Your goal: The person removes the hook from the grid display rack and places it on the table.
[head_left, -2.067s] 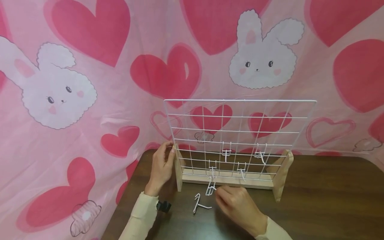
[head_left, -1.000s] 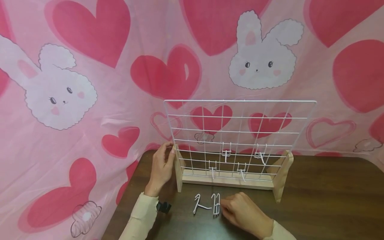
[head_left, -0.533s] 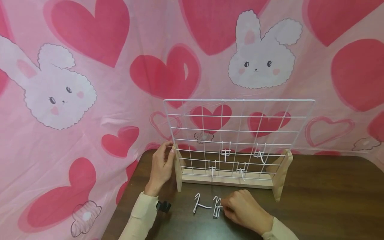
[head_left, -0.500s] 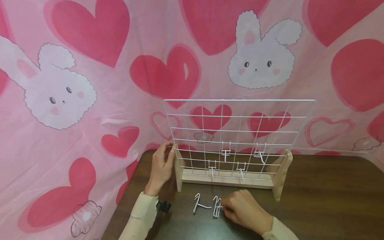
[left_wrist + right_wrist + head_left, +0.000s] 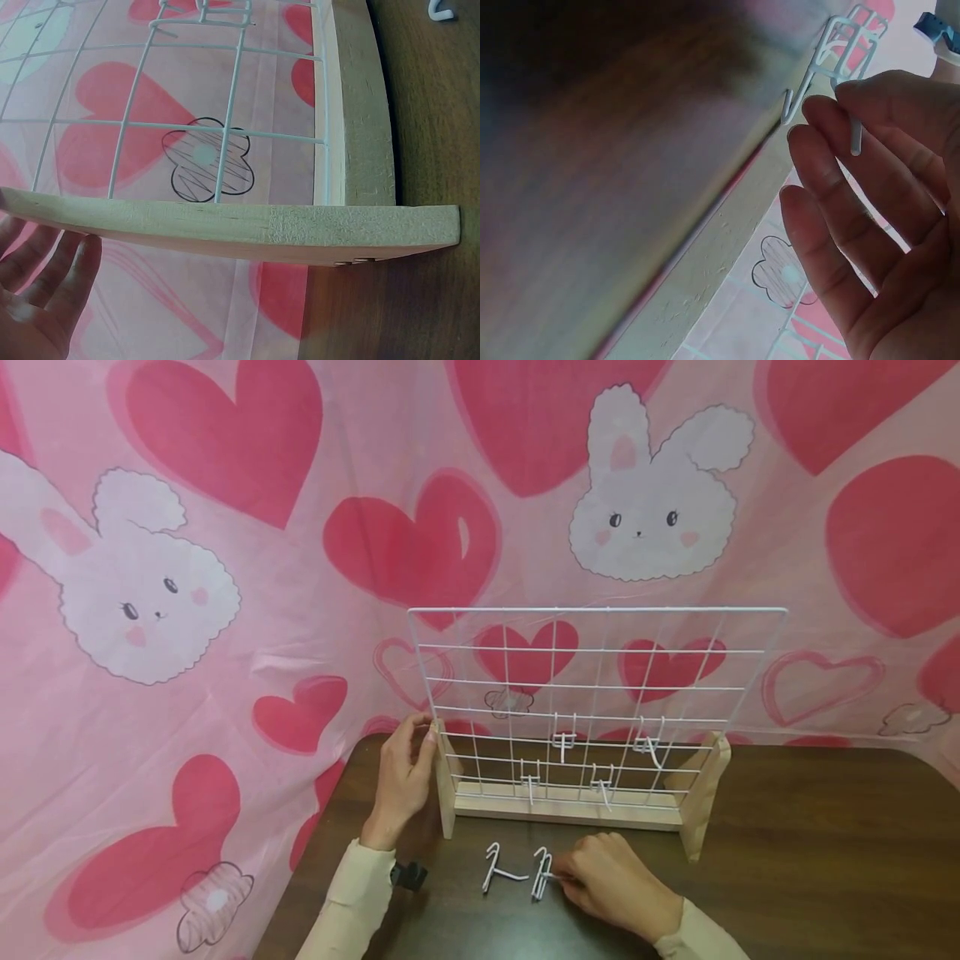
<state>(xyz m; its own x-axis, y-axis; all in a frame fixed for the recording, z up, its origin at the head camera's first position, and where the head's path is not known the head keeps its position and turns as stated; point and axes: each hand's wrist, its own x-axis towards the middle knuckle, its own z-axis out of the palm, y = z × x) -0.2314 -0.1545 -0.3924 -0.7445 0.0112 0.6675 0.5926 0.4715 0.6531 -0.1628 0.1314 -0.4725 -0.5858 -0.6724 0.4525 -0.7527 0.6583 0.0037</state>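
A white wire grid [image 5: 577,685] stands upright in a light wooden base [image 5: 570,807] on the table. My left hand [image 5: 401,777] holds the top of its left wooden side panel [image 5: 225,221], the thumb in front; in the left wrist view several fingers lie against the panel's outer face. My right hand [image 5: 615,881] pinches the prong of a white double-wire display hook [image 5: 542,874] between thumb and forefinger, the hook's frame pointing left; the right wrist view shows the other fingers loosely extended. A second hook [image 5: 501,870] lies on the table just left of it.
Several similar hooks hang on the grid's lower wires, among them a left one [image 5: 530,779] and an upper right one [image 5: 647,743]. The dark wooden table [image 5: 825,843] extends right. A pink heart-and-rabbit cloth [image 5: 300,568] hangs close behind the grid.
My right hand has brought the hook down and toward me from in front of the base, beside the lying hook, turning it slightly. The left hand has stayed on the side panel.
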